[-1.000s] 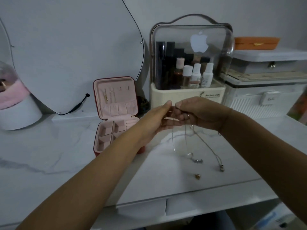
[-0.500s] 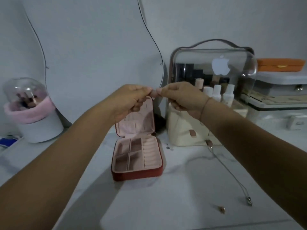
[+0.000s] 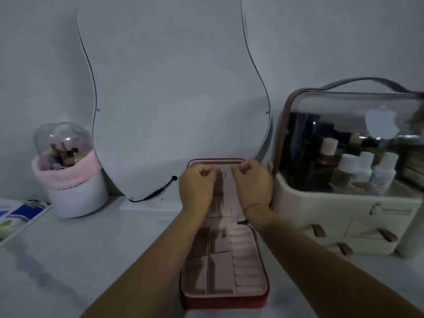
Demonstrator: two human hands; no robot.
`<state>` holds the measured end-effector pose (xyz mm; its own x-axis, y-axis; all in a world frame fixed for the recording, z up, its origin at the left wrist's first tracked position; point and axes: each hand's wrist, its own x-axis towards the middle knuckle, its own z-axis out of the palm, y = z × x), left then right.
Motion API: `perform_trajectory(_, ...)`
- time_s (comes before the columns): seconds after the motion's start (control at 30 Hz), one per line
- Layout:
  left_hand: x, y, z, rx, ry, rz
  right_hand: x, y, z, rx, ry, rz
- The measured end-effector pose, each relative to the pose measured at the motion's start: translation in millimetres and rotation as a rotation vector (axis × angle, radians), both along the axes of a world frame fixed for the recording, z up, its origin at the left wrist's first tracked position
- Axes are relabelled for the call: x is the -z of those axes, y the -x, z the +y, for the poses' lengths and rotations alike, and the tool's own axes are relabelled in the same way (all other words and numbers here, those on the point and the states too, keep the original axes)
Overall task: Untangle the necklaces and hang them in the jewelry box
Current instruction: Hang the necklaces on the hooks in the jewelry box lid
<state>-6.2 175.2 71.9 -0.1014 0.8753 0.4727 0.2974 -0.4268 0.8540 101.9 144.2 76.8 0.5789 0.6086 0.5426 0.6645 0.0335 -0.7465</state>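
the jewelry box (image 3: pixel 226 267) lies open on the white table (image 3: pixel 91 249), lid upright. my left hand (image 3: pixel 197 188) and right hand (image 3: pixel 252 184) are up at the lid's top edge, fingertips pinched together; the necklace is too thin to make out, so i cannot tell what they clamp. a clear-topped cosmetics case (image 3: pixel 348 180) stands just right.

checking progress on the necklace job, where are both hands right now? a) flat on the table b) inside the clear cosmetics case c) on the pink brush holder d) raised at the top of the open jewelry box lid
d: the left hand and right hand are pinched shut at the top edge of the jewelry box lid.
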Motion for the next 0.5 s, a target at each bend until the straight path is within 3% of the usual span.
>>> perform_trajectory(0.23, 22, -10, 2, -0.104, -0.031, 0.008, 21, -2, 8, 0.090, -0.007, -0.191)
perform_trajectory(0.43, 45, 4, -9, 0.012, 0.021, 0.159, 33, 0, -18, -0.093, 0.221, -0.344)
perform_trajectory(0.5, 43, 7, -17, 0.087, -0.019, 0.167, 33, 3, -28, -0.294, 0.292, -0.195)
